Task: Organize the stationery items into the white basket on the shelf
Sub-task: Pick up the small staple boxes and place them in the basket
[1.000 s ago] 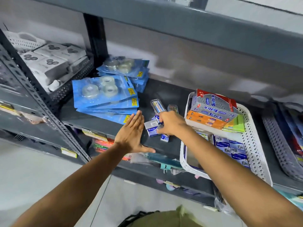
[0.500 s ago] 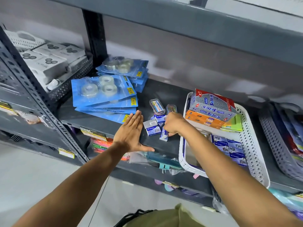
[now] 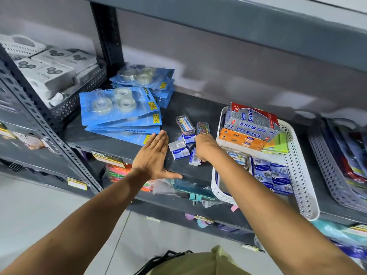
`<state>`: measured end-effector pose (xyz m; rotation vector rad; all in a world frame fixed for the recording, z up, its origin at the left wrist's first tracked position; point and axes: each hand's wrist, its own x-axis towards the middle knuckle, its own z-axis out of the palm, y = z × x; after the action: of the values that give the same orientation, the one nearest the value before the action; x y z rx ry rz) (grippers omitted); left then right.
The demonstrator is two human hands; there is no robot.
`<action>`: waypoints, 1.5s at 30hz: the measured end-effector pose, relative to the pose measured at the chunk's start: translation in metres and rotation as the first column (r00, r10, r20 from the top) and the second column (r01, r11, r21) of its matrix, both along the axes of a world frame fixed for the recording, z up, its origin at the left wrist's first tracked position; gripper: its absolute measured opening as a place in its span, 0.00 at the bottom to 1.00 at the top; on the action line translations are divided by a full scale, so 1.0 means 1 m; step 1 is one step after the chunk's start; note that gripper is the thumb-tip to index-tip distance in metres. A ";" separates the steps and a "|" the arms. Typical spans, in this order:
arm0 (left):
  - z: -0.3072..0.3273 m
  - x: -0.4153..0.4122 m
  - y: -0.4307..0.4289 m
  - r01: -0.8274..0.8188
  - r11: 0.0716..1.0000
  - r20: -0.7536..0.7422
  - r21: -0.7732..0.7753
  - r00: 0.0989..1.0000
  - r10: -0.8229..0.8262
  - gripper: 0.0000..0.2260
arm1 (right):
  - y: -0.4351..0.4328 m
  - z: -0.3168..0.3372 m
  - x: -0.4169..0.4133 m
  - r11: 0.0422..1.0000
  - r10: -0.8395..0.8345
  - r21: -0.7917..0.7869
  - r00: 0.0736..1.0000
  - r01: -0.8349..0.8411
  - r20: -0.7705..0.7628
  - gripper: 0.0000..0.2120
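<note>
Several small blue-and-white staple boxes (image 3: pixel 180 153) lie in a loose cluster on the dark shelf (image 3: pixel 127 147). My right hand (image 3: pixel 204 148) rests on the cluster's right side, fingers curled over one or two boxes; whether it grips them is unclear. My left hand (image 3: pixel 154 155) lies flat and open on the shelf just left of the boxes, fingers together, thumb out. Two clear plastic cases (image 3: pixel 185 125) lie just behind the cluster. The white basket (image 3: pixel 297 175) stands to the right, holding Softek boxes (image 3: pixel 252 124), orange boxes, green pads and rows of staple boxes (image 3: pixel 272 177).
Blue blister packs of clear tape (image 3: pixel 119 108) are stacked at the shelf's left and back. A dark mesh basket with white boxes (image 3: pixel 49 74) sits on the neighbouring rack. Another grey basket (image 3: pixel 333 175) stands at the far right. A lower shelf holds coloured items.
My right hand has shifted slightly right and nearer over the staple boxes, and a few boxes were nudged. My left hand has stayed flat in place.
</note>
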<state>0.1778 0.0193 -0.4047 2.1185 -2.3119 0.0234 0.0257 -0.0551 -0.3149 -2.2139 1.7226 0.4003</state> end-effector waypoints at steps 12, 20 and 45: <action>0.001 0.000 0.000 0.016 1.000 -0.007 -0.011 1.000 -0.016 0.64 | 0.010 -0.009 0.013 0.998 0.028 -0.060 0.999 -0.027 0.022 0.25; 0.000 -0.002 -0.001 0.015 0.997 -0.023 0.071 1.000 -0.013 0.61 | 0.006 -0.014 0.014 0.995 -0.047 -0.077 0.985 0.060 0.168 0.18; 0.010 -0.007 0.003 -0.012 1.000 -0.069 0.026 0.998 0.014 0.63 | 0.027 0.071 -0.095 0.987 0.075 -0.163 0.924 -0.014 0.374 0.17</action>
<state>0.1706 0.0224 -0.3951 2.1109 -2.2728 -0.0786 -0.0691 -0.0285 -0.2439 -2.2549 1.5392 -0.1571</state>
